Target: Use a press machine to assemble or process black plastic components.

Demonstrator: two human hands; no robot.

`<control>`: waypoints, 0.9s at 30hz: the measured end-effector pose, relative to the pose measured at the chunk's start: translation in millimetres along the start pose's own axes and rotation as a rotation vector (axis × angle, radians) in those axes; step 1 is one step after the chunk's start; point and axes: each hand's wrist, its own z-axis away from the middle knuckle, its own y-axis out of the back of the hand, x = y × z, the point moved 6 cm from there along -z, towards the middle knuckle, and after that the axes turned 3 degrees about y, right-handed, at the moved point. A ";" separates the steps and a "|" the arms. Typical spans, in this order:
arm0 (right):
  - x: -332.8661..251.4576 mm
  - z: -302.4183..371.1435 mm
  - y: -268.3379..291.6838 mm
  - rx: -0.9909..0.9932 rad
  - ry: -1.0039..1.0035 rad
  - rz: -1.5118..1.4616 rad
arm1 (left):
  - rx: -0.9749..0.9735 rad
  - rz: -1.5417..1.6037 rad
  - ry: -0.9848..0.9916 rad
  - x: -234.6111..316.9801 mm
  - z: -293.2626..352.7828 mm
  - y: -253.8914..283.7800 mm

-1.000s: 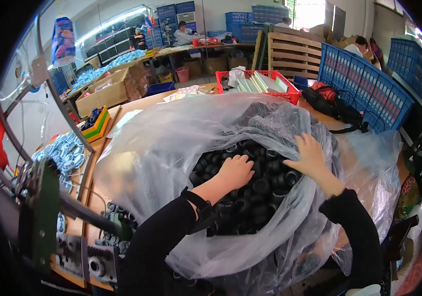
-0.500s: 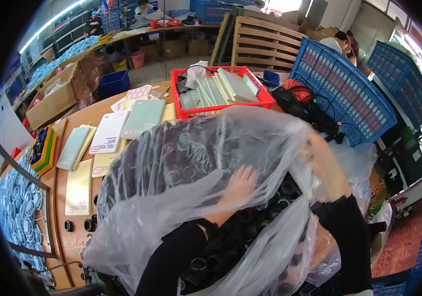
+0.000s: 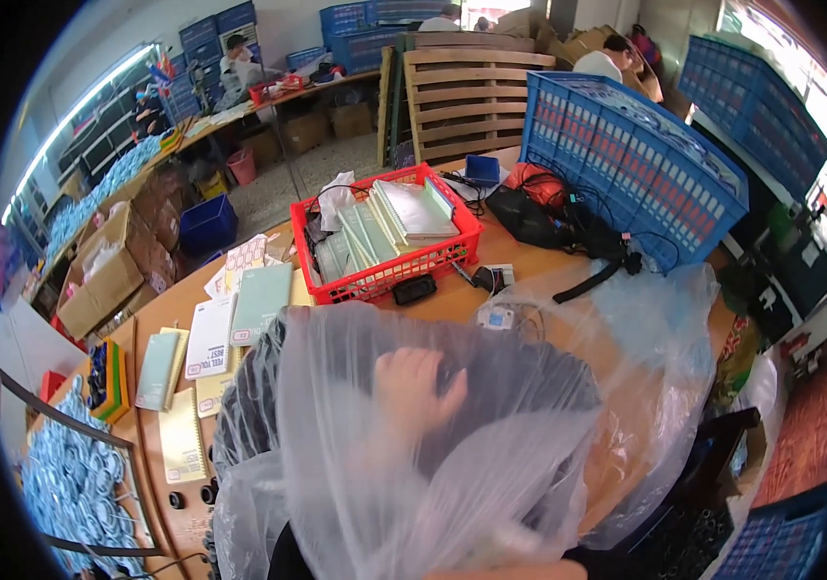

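A large clear plastic bag (image 3: 520, 464) stands in front of me on the table, its film drawn toward my body. Black round parts fill the dark bulk beneath the film, blurred through it. My left hand (image 3: 413, 391) shows through the plastic, inside or behind it; its thumb stands apart from the bent fingers, and no held thing shows. At the lower edge my right hand (image 3: 510, 568) is only partly in view, where the folds of the bag run together; it grips the film there. Loose black rings (image 3: 176, 500) lie left of the bag.
Spiral notebooks (image 3: 181, 435) lie on the left of the table (image 3: 167, 314). Beyond the bag stand a red basket (image 3: 389, 280) of notebooks and a blue crate (image 3: 626, 164). Light-blue ring parts (image 3: 80, 474) are heaped at far left. Other people work in the background.
My right hand has pulled the bag's film from the far right down toward me. My left hand has moved up and away from me, under the film. The view has shifted.
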 end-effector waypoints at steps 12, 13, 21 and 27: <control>40.0 1.5 -117.8 0.025 -0.160 -0.731 | -0.507 -0.167 0.079 -6.9 32.9 -32.2; 36.0 -2.1 -108.6 -0.047 -0.223 -0.731 | -0.508 -0.173 0.085 -14.3 30.4 -34.0; -2.3 -55.7 -95.9 -0.276 -0.085 -0.977 | -0.788 -0.105 0.295 -34.8 146.4 53.1; -8.8 -89.8 -115.0 -0.233 0.032 -0.815 | -0.686 -0.055 0.506 -39.8 122.0 81.2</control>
